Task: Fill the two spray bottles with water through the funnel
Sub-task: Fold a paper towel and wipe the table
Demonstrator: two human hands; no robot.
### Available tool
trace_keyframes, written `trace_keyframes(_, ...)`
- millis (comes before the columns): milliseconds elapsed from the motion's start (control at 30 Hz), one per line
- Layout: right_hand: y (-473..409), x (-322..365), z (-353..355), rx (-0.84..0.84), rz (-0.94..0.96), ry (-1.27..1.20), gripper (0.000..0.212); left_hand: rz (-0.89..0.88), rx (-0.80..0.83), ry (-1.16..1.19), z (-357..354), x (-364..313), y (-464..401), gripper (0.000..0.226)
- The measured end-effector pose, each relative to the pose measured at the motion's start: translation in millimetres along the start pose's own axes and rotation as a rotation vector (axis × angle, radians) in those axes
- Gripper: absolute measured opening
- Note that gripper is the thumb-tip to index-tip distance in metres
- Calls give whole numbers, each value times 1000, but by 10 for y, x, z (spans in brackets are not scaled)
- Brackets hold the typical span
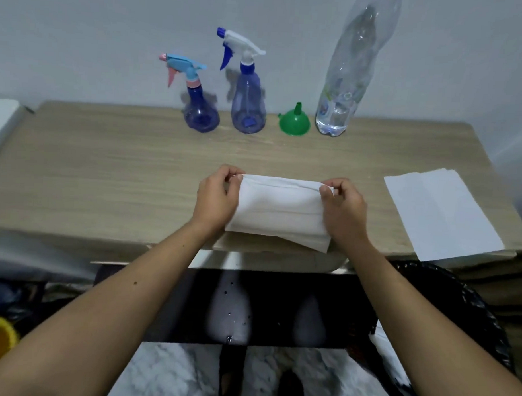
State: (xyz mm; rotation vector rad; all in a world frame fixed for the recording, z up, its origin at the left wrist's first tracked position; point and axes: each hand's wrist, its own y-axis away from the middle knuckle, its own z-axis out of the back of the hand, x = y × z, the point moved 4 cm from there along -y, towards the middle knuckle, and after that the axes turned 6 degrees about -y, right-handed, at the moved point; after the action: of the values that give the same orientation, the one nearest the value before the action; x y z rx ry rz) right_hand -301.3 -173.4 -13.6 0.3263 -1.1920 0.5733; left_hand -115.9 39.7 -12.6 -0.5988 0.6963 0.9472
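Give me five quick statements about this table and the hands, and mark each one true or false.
1. Both hands pinch the folded tissue by its far corners. True: left hand, right hand.
2. The funnel sits in a spray bottle's neck. False: it stands upside down on the table, spout up.
3. Both spray bottles have their trigger heads on. True: small bottle, tall bottle.
4. The water bottle lies on its side. False: it stands upright, right of the funnel.
5. A second tissue lies flat at the table's right edge. True.
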Motion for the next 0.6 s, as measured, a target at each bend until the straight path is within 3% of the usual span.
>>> trace_keyframes(367, 24, -124, -143, 51, 218, 343, 15, -37, -5, -322, 68, 150, 244, 25)
trace_keyframes(500, 165, -129, -116, 17, 338, 379, 32, -312, 30, -417, -38, 82, 325, 34)
trace_keyframes(600, 283, -60, -219, 158, 516, 366, 45, -474, 175, -455, -214, 20, 386, 47)
